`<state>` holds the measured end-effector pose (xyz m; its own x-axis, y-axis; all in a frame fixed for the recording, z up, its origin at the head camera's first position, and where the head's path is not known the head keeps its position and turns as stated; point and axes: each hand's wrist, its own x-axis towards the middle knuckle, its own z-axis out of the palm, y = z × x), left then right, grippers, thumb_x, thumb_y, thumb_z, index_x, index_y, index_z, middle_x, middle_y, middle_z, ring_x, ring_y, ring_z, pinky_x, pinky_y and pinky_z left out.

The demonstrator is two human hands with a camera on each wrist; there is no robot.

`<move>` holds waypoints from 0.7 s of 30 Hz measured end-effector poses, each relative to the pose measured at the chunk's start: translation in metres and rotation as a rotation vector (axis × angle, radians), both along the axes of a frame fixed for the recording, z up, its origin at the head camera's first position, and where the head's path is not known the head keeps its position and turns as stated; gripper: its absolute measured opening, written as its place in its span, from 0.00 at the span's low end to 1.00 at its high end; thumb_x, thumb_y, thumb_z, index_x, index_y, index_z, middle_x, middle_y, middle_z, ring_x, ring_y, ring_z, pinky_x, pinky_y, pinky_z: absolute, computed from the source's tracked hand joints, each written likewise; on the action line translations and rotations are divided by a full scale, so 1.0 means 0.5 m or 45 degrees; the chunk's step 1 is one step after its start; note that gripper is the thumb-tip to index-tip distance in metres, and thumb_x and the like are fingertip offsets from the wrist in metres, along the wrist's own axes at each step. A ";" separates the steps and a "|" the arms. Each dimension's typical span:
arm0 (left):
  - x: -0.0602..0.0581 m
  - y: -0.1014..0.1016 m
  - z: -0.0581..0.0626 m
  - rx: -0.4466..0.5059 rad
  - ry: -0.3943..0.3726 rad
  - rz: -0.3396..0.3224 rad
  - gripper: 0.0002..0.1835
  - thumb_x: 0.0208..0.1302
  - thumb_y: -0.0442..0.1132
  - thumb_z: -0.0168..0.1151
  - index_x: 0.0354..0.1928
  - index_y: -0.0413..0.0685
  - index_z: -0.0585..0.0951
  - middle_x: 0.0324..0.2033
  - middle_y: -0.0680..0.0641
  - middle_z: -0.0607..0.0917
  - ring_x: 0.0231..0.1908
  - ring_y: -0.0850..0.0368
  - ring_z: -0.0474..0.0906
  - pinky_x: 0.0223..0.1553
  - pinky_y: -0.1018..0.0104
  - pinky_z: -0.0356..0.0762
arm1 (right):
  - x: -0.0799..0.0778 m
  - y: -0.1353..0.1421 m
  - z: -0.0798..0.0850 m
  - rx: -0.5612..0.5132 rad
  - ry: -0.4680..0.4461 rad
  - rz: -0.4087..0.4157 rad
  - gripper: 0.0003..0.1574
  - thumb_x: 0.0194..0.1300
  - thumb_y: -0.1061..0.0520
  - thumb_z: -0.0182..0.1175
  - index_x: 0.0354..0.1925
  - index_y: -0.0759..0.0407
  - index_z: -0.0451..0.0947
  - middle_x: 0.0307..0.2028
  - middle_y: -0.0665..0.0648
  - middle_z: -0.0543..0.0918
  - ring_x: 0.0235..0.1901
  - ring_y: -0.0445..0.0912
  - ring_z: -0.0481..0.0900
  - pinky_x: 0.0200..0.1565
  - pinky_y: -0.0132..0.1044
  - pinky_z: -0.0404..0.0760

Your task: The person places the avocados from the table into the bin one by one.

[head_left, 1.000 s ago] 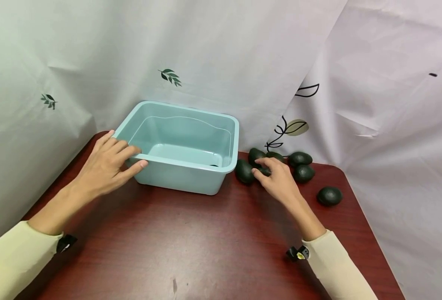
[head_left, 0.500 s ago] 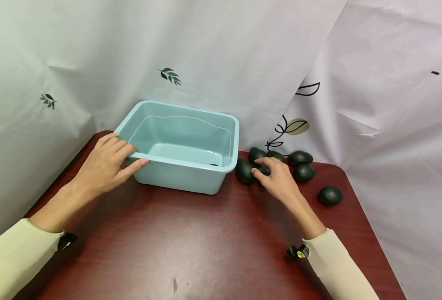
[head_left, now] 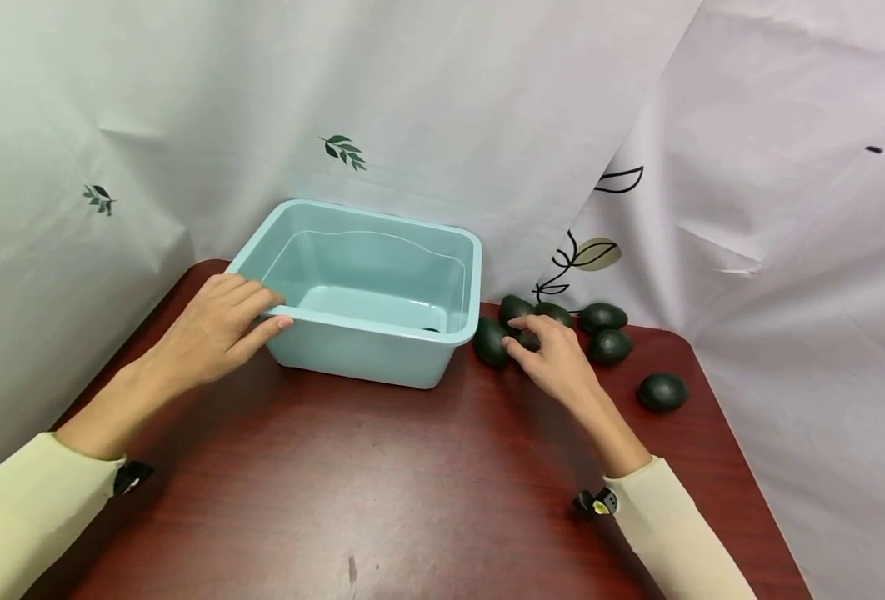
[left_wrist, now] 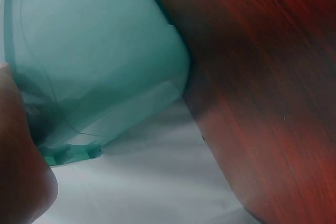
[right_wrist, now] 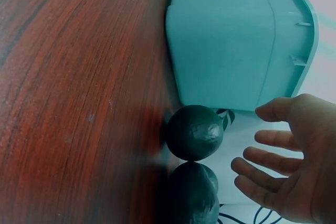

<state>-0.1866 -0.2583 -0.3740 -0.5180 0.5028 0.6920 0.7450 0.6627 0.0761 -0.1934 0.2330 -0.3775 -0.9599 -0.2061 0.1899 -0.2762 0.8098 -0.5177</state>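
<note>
A light blue plastic basin (head_left: 360,348) stands at the back left of the table. My left hand (head_left: 221,325) holds its front left corner, fingers over the rim and thumb against the outer side; the fingertips are hidden inside. To the right of the basin, several dark green avocados (head_left: 491,342) lie in a loose group. Over them hovers my right hand (head_left: 555,358), fingers spread and slightly bent, holding nothing. The right wrist view shows this hand (right_wrist: 286,156) above and apart from the nearest avocado (right_wrist: 194,132). A small dark sliver shows inside the basin, just behind its front rim.
Two avocados lie together behind my right hand, and a single avocado (head_left: 662,392) sits nearer the table's right edge. White cloth (head_left: 442,108) with leaf prints hangs right behind the table. The red-brown wooden table (head_left: 382,483) stretches out in front.
The fingers of my left hand have drawn in and bent further over the basin's rim. My right hand stays over the avocados, almost still.
</note>
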 end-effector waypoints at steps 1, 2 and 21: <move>0.000 0.000 0.001 -0.004 -0.006 0.002 0.37 0.90 0.68 0.43 0.44 0.43 0.85 0.31 0.46 0.83 0.37 0.47 0.76 0.49 0.46 0.68 | -0.001 0.000 0.000 0.001 -0.001 -0.002 0.26 0.81 0.44 0.68 0.68 0.54 0.86 0.69 0.60 0.87 0.65 0.61 0.87 0.67 0.63 0.84; 0.000 0.000 0.001 -0.007 -0.009 0.002 0.37 0.90 0.69 0.43 0.43 0.44 0.85 0.30 0.47 0.83 0.36 0.48 0.76 0.49 0.47 0.67 | -0.003 0.000 -0.001 0.003 -0.002 -0.005 0.26 0.81 0.45 0.68 0.68 0.54 0.86 0.69 0.60 0.87 0.65 0.61 0.87 0.67 0.63 0.84; -0.003 0.004 0.004 -0.015 0.035 0.010 0.35 0.90 0.68 0.44 0.37 0.47 0.83 0.25 0.52 0.76 0.31 0.53 0.71 0.45 0.50 0.67 | -0.022 0.000 -0.011 0.103 -0.103 -0.088 0.32 0.80 0.44 0.67 0.72 0.59 0.82 0.68 0.66 0.85 0.66 0.62 0.85 0.67 0.62 0.84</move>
